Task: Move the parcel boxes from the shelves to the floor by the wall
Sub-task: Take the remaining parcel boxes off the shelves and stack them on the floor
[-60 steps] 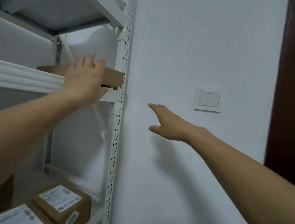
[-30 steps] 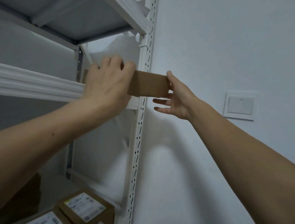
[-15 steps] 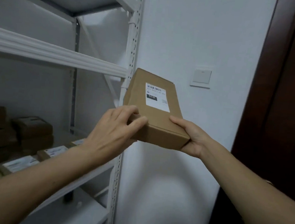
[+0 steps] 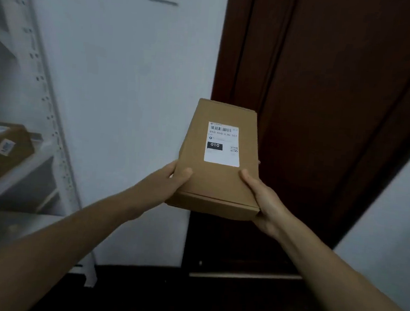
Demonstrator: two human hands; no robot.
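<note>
One parcel box [image 4: 216, 180] gripped at near corners by left hand [image 4: 165, 184] and right hand [image 4: 264, 199], clear of shelf [image 4: 13, 179]. Carry judged underway; lowering to floor [image 4: 187, 301] by wall [image 4: 129, 100] required next.

Item 1: parcel box [image 4: 217, 183]. Flat, brown cardboard, lid closed, with the tuck edge on the near side. A white shipping label [image 4: 222, 144] sits on the top face, and on it I read a barcode, a black block marked "010" and a small QR code. The box is held in the air, top face tilted toward the camera and long axis pointing away. The left hand [image 4: 165, 184] and right hand [image 4: 266, 202] grip its near corners, thumbs on top. It is well above the floor [image 4: 187, 301].

Item 2: further parcel boxes [image 4: 8, 149]. Brown cardboard, labelled, blurred, resting on the shelf [image 4: 18, 177] at far left. I cannot count them.
</note>
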